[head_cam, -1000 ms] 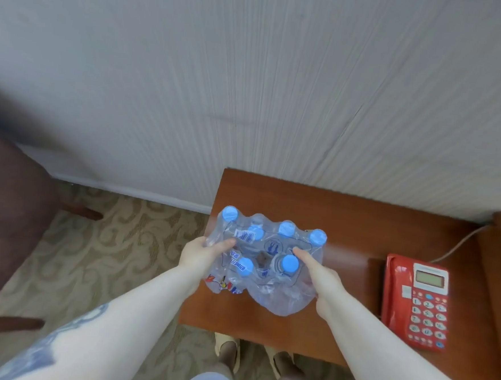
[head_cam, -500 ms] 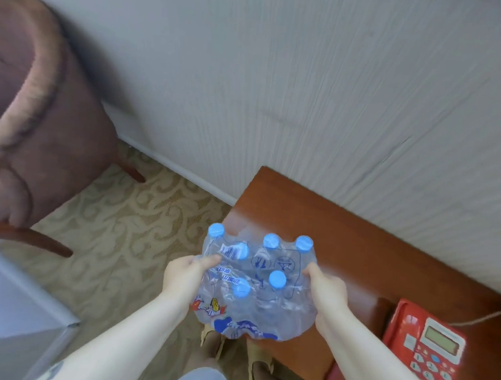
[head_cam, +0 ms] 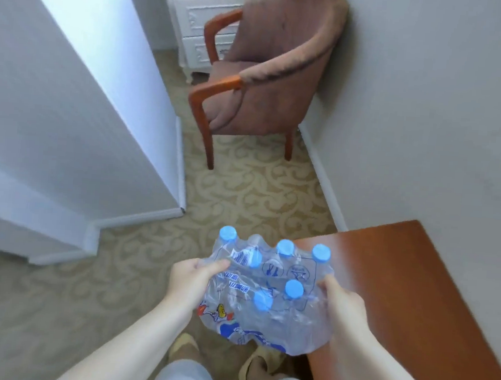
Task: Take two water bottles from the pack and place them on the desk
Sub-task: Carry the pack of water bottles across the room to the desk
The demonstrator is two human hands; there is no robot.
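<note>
Since a second ago the pack [head_cam: 265,294] has lifted off the tabletop [head_cam: 414,290] and swung left; it now hangs over the near-left corner and the carpet. The left hand [head_cam: 191,280] and right hand [head_cam: 342,306] each grip one side of the wrap. The caps point up, between the hands, equally near both.

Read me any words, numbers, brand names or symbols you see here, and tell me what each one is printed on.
No text can be read for certain.
Pack of water bottles, plastic wrap: blue lettering, upside down and blurred, unreadable.
Same wrap: white barcode label, digits too small.
Same wrap: blue outline symbols and a coloured cartoon picture, no legible words.
Blue caps: no print visible.
</note>
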